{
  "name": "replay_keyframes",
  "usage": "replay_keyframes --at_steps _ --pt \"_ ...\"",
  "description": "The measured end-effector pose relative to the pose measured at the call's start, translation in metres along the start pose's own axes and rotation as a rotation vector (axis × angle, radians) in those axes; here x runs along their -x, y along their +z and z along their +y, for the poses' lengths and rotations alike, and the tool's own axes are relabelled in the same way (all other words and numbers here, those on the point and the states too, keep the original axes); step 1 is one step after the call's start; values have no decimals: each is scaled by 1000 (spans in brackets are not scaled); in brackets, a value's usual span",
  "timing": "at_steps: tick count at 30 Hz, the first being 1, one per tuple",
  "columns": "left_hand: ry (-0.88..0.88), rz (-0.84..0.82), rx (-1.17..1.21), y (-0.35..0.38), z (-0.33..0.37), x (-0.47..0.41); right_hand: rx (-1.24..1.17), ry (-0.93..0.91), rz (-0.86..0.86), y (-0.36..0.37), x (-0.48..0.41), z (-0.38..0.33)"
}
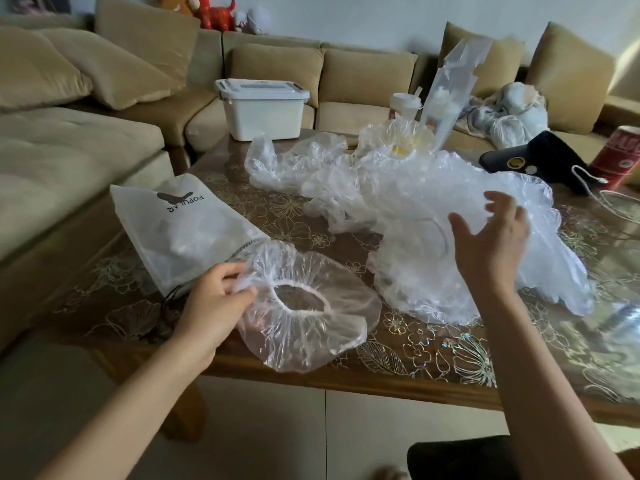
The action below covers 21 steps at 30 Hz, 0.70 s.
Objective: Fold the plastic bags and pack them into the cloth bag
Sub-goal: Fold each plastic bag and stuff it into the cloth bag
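Head view: cloth bag [180, 233] lies diagonally, mouth nearward.

Living room. A beige corner sofa [62, 147] with loose cushions [114, 67] runs along the left side and the far wall [363, 15], which is pale and plain. Red plush toys [213, 12] sit on the sofa back at top centre. A crumpled light blanket [512, 112] lies on the seat at right. In front, a wooden tabletop [433, 344] carries a clear cover printed with flower outlines. The floor [294, 438] is pale tile. Daylight glares on the tabletop's right end.
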<state>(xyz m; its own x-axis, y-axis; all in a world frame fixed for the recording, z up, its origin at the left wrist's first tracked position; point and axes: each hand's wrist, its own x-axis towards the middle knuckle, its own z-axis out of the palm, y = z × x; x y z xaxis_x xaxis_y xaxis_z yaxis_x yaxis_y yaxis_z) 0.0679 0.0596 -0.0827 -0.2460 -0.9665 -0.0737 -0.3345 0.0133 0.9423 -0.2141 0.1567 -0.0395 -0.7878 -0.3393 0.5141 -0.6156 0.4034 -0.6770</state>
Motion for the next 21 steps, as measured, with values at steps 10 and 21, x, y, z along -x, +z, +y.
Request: replay_keyframes --at_steps 10,21 --pt "705 -263 -712 11 -8 23 -57 -741 -869 12 118 -35" --pt "474 -464 -857 -5 -29 11 -178 -986 -623 29 164 -22"
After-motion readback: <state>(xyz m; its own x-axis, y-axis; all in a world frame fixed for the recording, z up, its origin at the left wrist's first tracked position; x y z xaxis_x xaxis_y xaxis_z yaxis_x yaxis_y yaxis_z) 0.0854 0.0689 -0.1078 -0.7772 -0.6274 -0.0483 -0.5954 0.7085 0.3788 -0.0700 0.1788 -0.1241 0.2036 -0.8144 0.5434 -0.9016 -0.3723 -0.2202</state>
